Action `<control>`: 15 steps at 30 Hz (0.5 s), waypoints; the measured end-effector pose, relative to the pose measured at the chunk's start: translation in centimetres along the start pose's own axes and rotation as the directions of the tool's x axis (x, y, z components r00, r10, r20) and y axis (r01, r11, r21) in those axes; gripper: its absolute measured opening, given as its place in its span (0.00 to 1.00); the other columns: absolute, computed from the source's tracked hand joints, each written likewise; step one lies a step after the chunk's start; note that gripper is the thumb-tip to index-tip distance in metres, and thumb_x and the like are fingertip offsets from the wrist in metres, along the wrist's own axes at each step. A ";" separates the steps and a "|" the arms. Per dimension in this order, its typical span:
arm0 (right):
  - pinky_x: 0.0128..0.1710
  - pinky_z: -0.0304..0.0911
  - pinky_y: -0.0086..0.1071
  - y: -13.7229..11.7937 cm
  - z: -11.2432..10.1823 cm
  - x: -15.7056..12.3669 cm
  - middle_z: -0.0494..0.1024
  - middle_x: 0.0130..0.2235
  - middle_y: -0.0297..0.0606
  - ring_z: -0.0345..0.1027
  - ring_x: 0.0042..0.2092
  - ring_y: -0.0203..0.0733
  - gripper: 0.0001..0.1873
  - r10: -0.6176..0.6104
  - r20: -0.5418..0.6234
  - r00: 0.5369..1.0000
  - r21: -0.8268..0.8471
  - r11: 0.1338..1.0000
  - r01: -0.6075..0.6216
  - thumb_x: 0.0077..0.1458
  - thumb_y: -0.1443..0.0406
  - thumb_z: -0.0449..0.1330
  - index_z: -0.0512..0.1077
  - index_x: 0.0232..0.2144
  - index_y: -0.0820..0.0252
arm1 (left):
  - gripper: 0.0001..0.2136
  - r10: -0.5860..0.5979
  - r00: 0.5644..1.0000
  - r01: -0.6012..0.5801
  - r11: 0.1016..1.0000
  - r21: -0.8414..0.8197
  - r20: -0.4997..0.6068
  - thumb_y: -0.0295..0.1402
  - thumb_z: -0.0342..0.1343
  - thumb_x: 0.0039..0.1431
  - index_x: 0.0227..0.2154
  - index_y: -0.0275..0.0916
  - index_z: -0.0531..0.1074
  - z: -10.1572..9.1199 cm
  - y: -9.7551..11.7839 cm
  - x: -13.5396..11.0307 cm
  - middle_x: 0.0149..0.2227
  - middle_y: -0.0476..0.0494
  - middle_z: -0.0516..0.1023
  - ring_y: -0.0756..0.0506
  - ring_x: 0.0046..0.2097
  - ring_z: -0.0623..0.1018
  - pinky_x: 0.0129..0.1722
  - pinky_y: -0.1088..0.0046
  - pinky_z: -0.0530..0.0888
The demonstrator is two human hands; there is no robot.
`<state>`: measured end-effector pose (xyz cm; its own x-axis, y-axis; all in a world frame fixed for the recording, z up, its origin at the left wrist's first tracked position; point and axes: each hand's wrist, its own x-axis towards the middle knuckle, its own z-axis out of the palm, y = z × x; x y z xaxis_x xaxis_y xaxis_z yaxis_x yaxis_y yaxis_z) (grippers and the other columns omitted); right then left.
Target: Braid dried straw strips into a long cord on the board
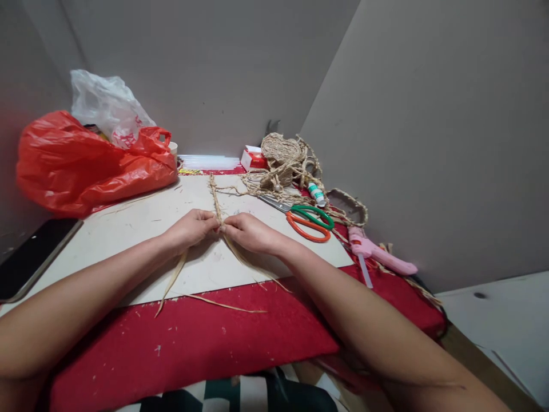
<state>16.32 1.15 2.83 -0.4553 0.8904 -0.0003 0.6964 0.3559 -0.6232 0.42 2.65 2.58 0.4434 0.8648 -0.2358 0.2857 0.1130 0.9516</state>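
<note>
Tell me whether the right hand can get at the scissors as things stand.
Likely yes: the scissors lie close to the right hand, handle end uncovered and nothing visible between. Its fingers pinch the braided cord, though, so they would probably have to let go first.

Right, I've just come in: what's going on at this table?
A person's left hand and right hand pinch a narrow braid of straw-coloured fibre, close together. Loose strands trail from the hands toward the person, and the braid stretches away over a white board. Scissors lie unheld on the right, near a heap of braided cord.
</note>
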 end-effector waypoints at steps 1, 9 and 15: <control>0.29 0.50 0.27 0.1 -0.1 -0.1 0.67 0.23 0.34 0.56 0.27 0.33 0.14 -0.010 0.005 1.000 -0.024 1.000 0.010 0.56 0.68 0.48 0.68 0.23 0.66 | 0.10 -0.003 1.000 0.003 1.000 -0.002 -0.012 0.29 0.50 0.53 0.17 0.36 0.63 0.0 0.0 0.0 0.14 0.55 0.55 0.58 0.16 0.49 0.18 0.75 0.45; 0.25 0.49 0.27 -0.7 -0.5 -0.8 0.62 0.19 0.30 0.53 0.23 0.31 0.12 0.082 -0.004 0.997 0.198 0.977 -0.080 0.54 0.68 0.48 0.68 0.23 0.65 | 0.10 0.048 0.997 -0.044 0.996 0.075 -0.053 0.26 0.49 0.52 0.18 0.34 0.68 0.1 -0.3 0.1 0.13 0.54 0.58 0.58 0.16 0.50 0.18 0.76 0.47; 0.19 0.50 0.25 -1.9 2.6 -1.0 0.59 0.14 0.28 0.54 0.16 0.31 0.11 0.202 0.094 0.975 0.460 0.860 -0.222 0.55 0.72 0.44 0.63 0.24 0.62 | 0.13 0.022 1.000 -0.022 0.999 -0.034 -0.018 0.27 0.47 0.53 0.14 0.35 0.62 0.3 -0.7 0.0 0.12 0.52 0.62 0.58 0.14 0.52 0.17 0.74 0.45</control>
<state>14.04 -1.17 1.99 -0.3555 0.9131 -0.1995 0.4444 -0.0227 -0.8956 0.49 2.44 1.81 0.4345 0.8755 -0.2116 0.2467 0.1102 0.9628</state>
